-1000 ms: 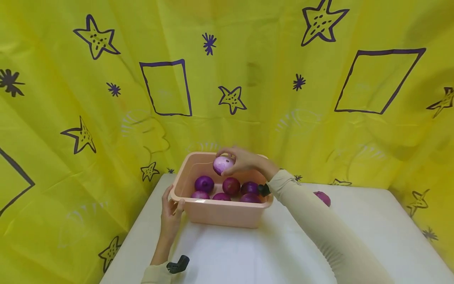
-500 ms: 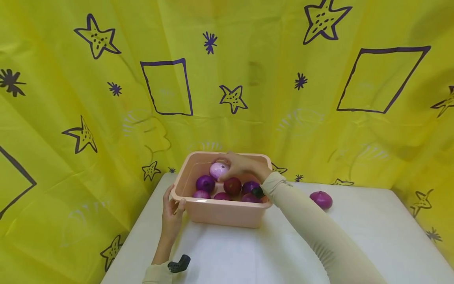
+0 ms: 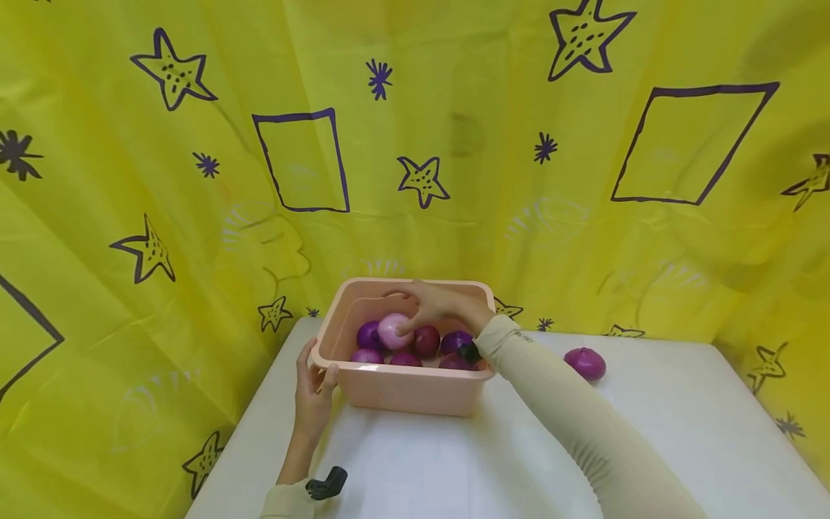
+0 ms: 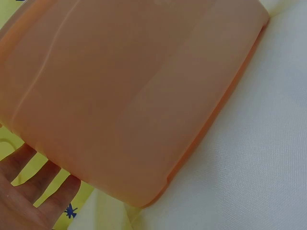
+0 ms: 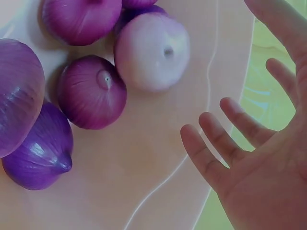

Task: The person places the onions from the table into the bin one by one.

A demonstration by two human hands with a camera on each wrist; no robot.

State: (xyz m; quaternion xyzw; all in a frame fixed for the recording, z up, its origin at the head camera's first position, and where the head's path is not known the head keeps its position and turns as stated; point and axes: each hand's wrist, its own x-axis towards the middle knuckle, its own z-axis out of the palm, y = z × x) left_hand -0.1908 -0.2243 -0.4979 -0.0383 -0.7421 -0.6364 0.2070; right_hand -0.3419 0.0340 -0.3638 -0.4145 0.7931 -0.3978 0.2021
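A peach plastic basin [image 3: 408,389] stands on the white table with several red onions in it. My left hand [image 3: 313,404] grips the basin's left front corner, fingers at the side and thumb at the front; the left wrist view shows its fingers [image 4: 60,194] against the wall. Over the basin, my right hand [image 3: 431,303] is spread with nothing in it. A pale pinkish onion [image 5: 152,51] lies among the darker ones, beside a dark red onion [image 5: 92,92] and a purple onion [image 5: 41,148]. The right wrist view shows that hand apart from the onions.
One more red onion [image 3: 586,364] sits on the white table [image 3: 681,425] right of the basin, behind my right forearm. A yellow curtain [image 3: 428,238] with drawn stars hangs close behind the basin and along both sides of the table.
My right hand has lowered the pale onion into the basin and let go of it, its fingers now spread. My left hand has stayed on the basin's corner.
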